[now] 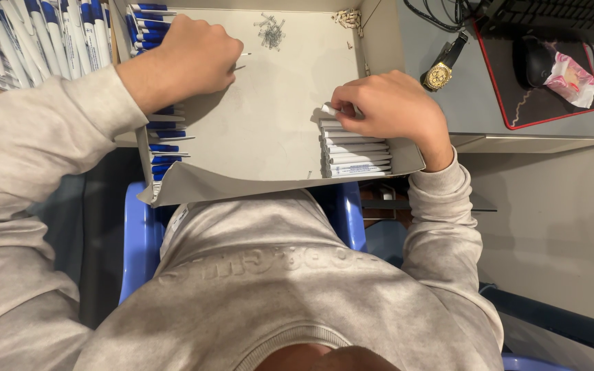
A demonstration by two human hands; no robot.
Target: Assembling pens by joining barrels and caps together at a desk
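Progress: we've got a short row of white barrels (pixel 355 152) stacked at the tray's (pixel 262 130) right edge, while plenty of blue-tipped pens (pixel 163 141) wait along the left edge.
Right hand (pixel 390 106): fingers curled tight, pinching the top white barrel of the row.
Left hand (pixel 190 58): closed around a thin pen part (pixel 242 60) near the far left corner.
Springs (pixel 269 31): small pile, far edge.

Even, fairly bright indoor light from above, soft shadows under both hands on the pale tray (pixel 269 130), no harsh glare — slight sheen on the gold watch (pixel 438 75), mild wide-angle bending at edges, sleeves nearest the lens softly blurred.
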